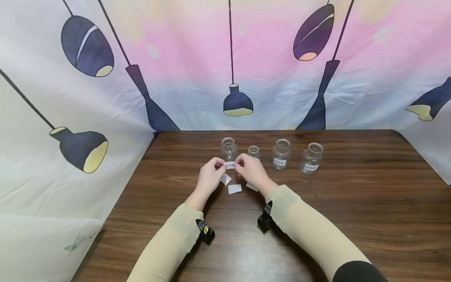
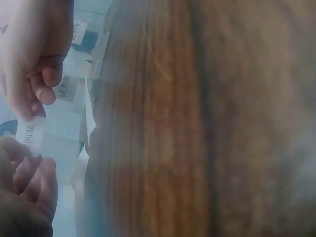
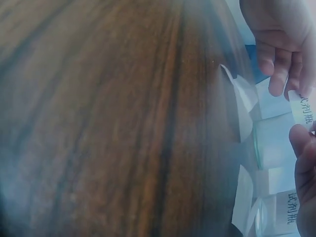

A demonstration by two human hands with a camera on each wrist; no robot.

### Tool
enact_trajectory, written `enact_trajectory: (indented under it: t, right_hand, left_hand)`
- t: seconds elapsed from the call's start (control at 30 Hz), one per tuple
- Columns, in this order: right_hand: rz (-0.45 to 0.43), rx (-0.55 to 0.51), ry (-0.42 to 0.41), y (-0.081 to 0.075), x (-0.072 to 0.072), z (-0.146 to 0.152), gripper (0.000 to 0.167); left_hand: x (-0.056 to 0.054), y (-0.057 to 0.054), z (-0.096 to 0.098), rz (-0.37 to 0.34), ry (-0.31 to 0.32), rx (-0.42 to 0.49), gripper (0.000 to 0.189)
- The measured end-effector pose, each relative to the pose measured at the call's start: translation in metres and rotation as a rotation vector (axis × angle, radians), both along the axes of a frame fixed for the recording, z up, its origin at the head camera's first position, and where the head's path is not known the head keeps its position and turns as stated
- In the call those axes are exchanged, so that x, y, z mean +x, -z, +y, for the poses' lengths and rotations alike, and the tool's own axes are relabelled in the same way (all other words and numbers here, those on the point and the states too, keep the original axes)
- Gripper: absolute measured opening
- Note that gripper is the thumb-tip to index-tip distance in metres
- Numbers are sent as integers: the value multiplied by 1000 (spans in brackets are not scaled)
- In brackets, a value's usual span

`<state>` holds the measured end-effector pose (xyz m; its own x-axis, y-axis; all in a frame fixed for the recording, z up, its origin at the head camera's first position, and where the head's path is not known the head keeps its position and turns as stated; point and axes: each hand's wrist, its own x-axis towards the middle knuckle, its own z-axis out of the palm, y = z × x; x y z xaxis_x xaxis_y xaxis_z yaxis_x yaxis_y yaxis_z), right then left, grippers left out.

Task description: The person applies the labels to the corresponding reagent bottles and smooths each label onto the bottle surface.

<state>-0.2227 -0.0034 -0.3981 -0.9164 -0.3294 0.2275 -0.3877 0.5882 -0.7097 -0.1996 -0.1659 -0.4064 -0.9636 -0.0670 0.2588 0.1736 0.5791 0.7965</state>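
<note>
Both hands pinch one small white label (image 1: 230, 165) with dark handwritten characters, stretched between them. The left hand (image 1: 210, 175) grips its left end between thumb and fingertip, and the right hand (image 1: 251, 171) its right end. Directly behind the label stands a clear glass jar (image 1: 229, 148) with a wide open mouth; the label overlaps its lower part in the head view. In the left wrist view the label (image 2: 30, 136) faces outward, writing visible. A smaller glass jar (image 1: 253, 150) is mostly hidden behind the right hand.
Two more clear jars, one (image 1: 280, 154) right of the hands and another (image 1: 311, 158) farther right, bear similar white labels. White paper pieces lie near the hands: one by the left fingers (image 1: 226, 179), one in front (image 1: 234, 189), one under the right hand (image 1: 252, 187). A printed curtain (image 1: 197, 105) hangs behind the wooden table (image 1: 370, 203).
</note>
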Motion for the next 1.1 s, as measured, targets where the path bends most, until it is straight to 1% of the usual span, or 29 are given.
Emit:
enact_trajectory:
  t: [0.2,0.37,0.6,0.7,0.83,1.1]
  right_hand:
    - [-7,14,15,3,-4,-4,8]
    - [-25,49,22,4,-6,-6,10]
    - [-88,91,46,3,-11,-9,12]
    - [-94,103,59,2,-13,-11,11]
    - [-80,112,76,1,-16,-14,9]
    - [-113,123,81,0,-18,-16,9]
  left_hand:
    - [-4,0,-3,-10,-20,-83,8]
    - [-8,1,-5,8,-21,-132,8]
    - [-14,3,-4,-19,-13,-178,8]
    - [-16,2,-4,-14,-20,-199,8]
    - [-19,0,-5,-7,-33,-214,9]
    - [-21,-1,-5,-2,-46,-227,10]
